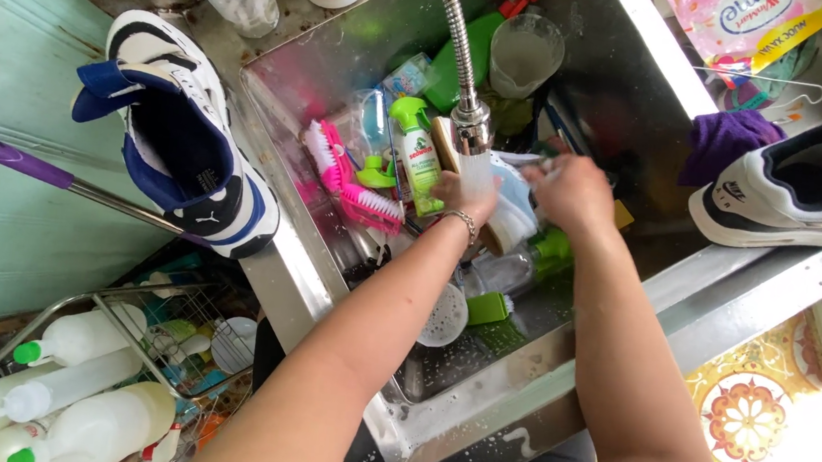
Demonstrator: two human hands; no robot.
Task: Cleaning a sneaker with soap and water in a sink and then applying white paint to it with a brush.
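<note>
Both my hands are over a steel sink (474, 408), under the flexible tap's spray head (471, 126). Water runs onto my left hand (464, 198), which wears a bracelet at the wrist. My right hand (571, 191) is right beside it. Between them I grip a pale blue and white soft item (518, 211); its exact kind is hard to tell. A wooden-backed brush (444, 144) lies just behind my left hand.
Pink brushes (356, 181), a green spray bottle (417, 151), a green bottle (468, 56) and a cup (526, 51) crowd the sink. One sneaker (179, 133) rests on the left rim, another (796, 193) on the right. A wire basket of white bottles (64, 389) sits lower left.
</note>
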